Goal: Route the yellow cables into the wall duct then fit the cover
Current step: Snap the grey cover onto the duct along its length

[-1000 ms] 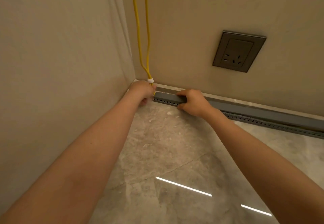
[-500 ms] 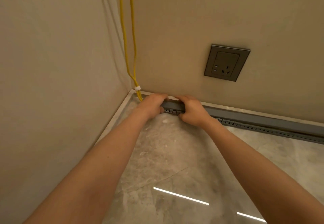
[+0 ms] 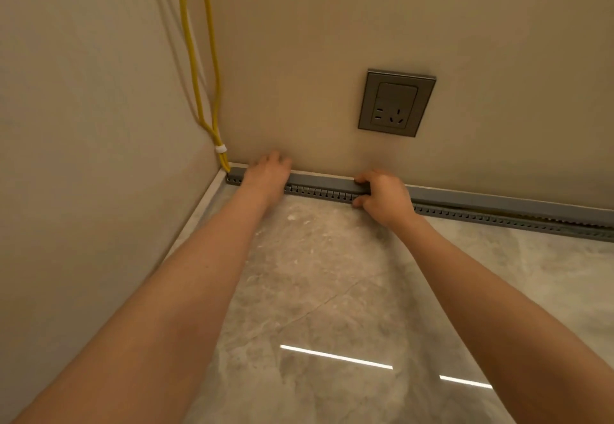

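Observation:
Two yellow cables (image 3: 199, 68) hang down the room corner, bound by a white tie (image 3: 221, 149), and enter the left end of a grey slotted duct (image 3: 498, 219) that runs along the foot of the back wall. A grey cover strip (image 3: 322, 180) lies on top of the duct. My left hand (image 3: 267, 172) presses down on the cover near its left end, fingers stretched toward the wall. My right hand (image 3: 382, 192) grips cover and duct further right, fingers over the top and thumb under the slotted front.
A grey wall socket (image 3: 396, 103) sits on the back wall above my right hand. The left wall (image 3: 83, 124) meets the back wall at the corner. The glossy marble floor (image 3: 332, 290) shows two light reflections.
My left hand moved from the cables at the corner onto the cover. My right hand slid to the right along the cover, so the hands are now apart. The view shifted.

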Motion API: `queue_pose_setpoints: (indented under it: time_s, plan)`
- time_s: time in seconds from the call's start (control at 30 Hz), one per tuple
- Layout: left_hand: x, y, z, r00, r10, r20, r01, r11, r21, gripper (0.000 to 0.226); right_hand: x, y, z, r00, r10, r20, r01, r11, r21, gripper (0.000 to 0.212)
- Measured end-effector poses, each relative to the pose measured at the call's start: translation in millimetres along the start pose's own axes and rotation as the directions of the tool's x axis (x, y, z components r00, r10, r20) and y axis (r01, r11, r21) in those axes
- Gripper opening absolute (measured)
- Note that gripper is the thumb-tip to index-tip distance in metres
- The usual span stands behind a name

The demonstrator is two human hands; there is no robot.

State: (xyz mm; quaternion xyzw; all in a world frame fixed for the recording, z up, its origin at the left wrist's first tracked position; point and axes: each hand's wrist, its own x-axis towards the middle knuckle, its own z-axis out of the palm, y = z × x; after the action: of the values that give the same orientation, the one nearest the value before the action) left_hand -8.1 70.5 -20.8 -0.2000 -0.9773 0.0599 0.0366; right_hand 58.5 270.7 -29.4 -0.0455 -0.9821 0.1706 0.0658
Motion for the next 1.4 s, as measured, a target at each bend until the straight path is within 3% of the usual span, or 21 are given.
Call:
queue_pose_setpoints:
  time_s: [0.1, 0.2, 0.4, 0.53, 0.63, 0.77, 0.97, 1.1, 1.4]
  plan:
    - [1, 36, -11, 0.972, 0.23, -0.037, -0.232, 0.972, -0.035, 0.062, 0, 0, 3, 1.0, -0.01, -0.01, 0.009, 0.998, -0.06, 0.045]
    - [3, 75, -17, 0.928, 0.37, -0.051, -0.373, 0.925, -0.077, 0.054, -4, 1, 9, 0.998, -0.025, -0.061, 0.019, 0.995, -0.102, 0.043]
    - [9, 113, -10, 0.946, 0.32, -0.061, -0.325, 0.918, -0.226, 0.057, -30, 29, -12, 0.997, -0.076, 0.03, 0.081, 0.947, -0.31, 0.059]
    - [5, 148, -15, 0.949, 0.304, -0.089, -0.316, 0.9, -0.301, 0.055, -47, 72, -29, 0.983, 0.143, -0.111, -0.169, 0.947, -0.274, 0.049]
    - [2, 177, -19, 0.93, 0.35, -0.112, -0.367, 0.897, -0.247, 0.041, -54, 85, -33, 0.974, 0.191, -0.123, -0.216, 0.947, -0.237, 0.037]
    - [3, 196, -19, 0.929, 0.35, -0.117, -0.369, 0.899, -0.235, 0.046, -53, 93, -33, 0.99, 0.131, -0.05, -0.139, 0.965, -0.221, 0.041]
    - [9, 204, -17, 0.928, 0.36, -0.094, -0.37, 0.919, -0.136, 0.046, -56, 121, -44, 0.998, -0.008, 0.057, 0.027, 0.942, -0.335, 0.047]
    - [11, 204, -18, 0.92, 0.386, -0.065, -0.39, 0.918, -0.069, 0.047, -62, 148, -57, 0.999, 0.044, 0.029, -0.026, 0.893, -0.449, 0.052]
    - [20, 205, -26, 0.92, 0.392, 0.016, -0.389, 0.917, -0.092, 0.05, -57, 148, -61, 0.991, -0.033, 0.126, 0.101, 0.802, -0.589, 0.053]
